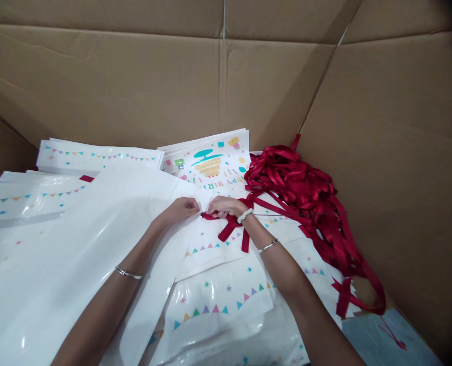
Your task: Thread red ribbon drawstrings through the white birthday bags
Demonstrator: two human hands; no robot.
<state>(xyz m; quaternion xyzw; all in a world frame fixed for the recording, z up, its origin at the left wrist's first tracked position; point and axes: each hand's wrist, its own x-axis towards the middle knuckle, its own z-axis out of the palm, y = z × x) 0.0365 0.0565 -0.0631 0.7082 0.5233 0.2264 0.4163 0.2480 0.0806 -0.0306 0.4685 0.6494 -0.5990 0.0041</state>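
Your left hand (183,208) and your right hand (223,206) meet fingertip to fingertip over a glossy white paper gift bag (127,213) lying flat in front of you. Both hands are closed in a pinch on a dark red satin ribbon (231,229): the right hand is closed over its knotted part, and the left hand's fingers press together at the ribbon's end, just where it meets the bag's edge. The ribbon's loose tails trail down and right beneath your right wrist, which bears a white beaded bracelet (245,215) and a thin silver bangle (267,246); a second thin silver bangle (128,274) circles your left forearm. Under and around the held bag lie more flat white bags printed with coloured bunting and stars (218,300), one showing a cake and birthday lettering (211,162). A heaped tangle of dark red satin ribbons (305,193) sits just right of your right hand, against the brown corrugated cardboard walls (134,86) enclosing the pile.
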